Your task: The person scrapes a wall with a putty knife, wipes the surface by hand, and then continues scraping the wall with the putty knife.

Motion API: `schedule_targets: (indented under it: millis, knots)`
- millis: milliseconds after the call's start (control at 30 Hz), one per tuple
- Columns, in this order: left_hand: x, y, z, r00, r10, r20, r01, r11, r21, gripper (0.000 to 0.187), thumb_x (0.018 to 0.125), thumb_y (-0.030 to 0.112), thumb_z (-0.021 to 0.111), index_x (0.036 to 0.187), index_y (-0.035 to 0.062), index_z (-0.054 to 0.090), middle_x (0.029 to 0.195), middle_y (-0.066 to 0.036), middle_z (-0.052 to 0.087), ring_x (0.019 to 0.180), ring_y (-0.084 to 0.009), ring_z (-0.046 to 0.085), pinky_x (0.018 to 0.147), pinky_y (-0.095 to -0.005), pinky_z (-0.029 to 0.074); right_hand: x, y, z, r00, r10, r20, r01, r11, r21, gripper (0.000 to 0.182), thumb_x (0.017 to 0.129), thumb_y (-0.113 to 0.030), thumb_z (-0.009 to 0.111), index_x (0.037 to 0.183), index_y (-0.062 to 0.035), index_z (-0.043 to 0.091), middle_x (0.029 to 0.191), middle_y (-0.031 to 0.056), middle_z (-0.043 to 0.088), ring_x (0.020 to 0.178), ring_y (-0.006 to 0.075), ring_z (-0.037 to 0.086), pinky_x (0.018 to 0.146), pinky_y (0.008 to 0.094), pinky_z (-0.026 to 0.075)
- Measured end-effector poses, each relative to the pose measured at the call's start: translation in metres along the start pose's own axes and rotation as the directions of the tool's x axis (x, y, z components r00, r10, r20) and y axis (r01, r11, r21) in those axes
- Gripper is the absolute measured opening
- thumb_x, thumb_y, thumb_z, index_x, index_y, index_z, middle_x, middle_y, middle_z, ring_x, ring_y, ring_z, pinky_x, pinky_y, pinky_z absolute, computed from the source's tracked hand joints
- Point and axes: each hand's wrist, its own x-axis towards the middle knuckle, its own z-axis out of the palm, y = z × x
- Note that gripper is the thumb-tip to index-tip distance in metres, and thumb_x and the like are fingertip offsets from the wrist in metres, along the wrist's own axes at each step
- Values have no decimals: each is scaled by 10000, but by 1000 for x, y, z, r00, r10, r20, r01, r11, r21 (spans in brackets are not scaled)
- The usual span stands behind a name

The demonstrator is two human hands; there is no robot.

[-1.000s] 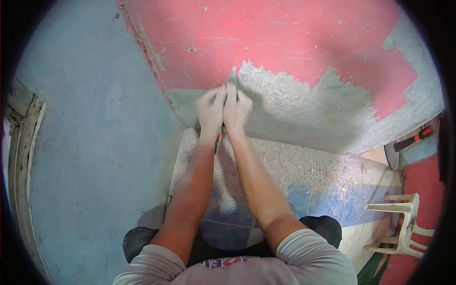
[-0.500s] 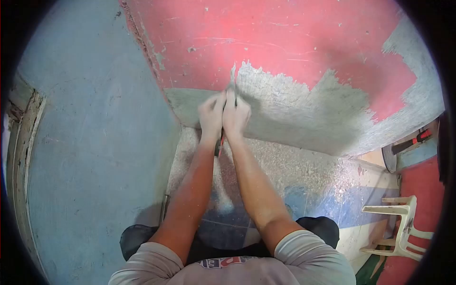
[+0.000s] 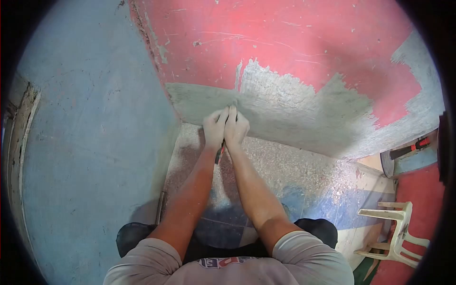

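Observation:
Both my left hand (image 3: 214, 127) and my right hand (image 3: 236, 126) are closed side by side around one scraping tool, low against the wall. Its dark and red handle (image 3: 220, 153) sticks out below my wrists, while its tip is mostly hidden by my fingers. Pale dust coats both hands. Above them the wall has pink paint (image 3: 285, 42) with a ragged lower edge. A bare grey patch (image 3: 280, 95) lies to the right of my hands, and a thin bare strip runs up into the pink just above them.
A blue wall (image 3: 95, 118) stands on the left. Pale debris lies on the speckled floor (image 3: 294, 161). At the right are a white plastic chair (image 3: 396, 228) and a tool with a red and black handle (image 3: 411, 147). My knees are bent below.
Both hands have moved down the wall together with the tool. The thin bare strip in the pink paint, partly covered by the tool before, now shows fully.

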Motion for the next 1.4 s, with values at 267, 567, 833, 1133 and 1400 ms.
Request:
schedule_targets:
  millis: [267,567,833,1133,1400]
  knots:
    - [12,39,18,998,-56,-28,51,987,-151,245,996,159,694,1004,-80,747,870,-26,740,814,-64,610,732,-269,509,19,-45,-16,998,48,39,-46,997,-60,480,1028,-340,545,807,59,696,770,299,645,751,472,650,718,521,468]
    - [22,58,20,998,62,-32,-65,992,-107,263,1011,179,678,1023,-76,742,858,-21,728,807,-71,600,735,-272,509,32,-68,-14,998,-53,17,54,997,-53,492,1024,-353,576,823,85,673,708,286,619,602,331,547,676,483,453]
    - [-5,9,10,996,-87,-17,86,995,-58,263,987,186,701,1017,-71,747,892,-32,731,856,-92,617,786,-284,511,3,-12,-12,991,122,52,-120,992,-33,498,1017,-382,540,824,42,717,821,305,657,797,498,650,737,534,475]
    - [11,27,18,1000,-23,12,24,994,-108,277,1006,197,685,1008,-74,740,869,-25,729,812,-86,611,748,-285,507,22,-36,-16,997,68,27,-66,996,-56,489,1001,-392,569,843,43,729,816,305,658,789,480,662,746,533,479]
    - [26,75,28,994,85,-63,-93,985,-144,261,1009,179,676,993,-74,740,845,0,706,799,-65,575,724,-263,492,44,-86,-23,993,-111,45,115,990,-84,478,1009,-391,560,887,34,740,827,289,677,811,478,665,768,512,495]
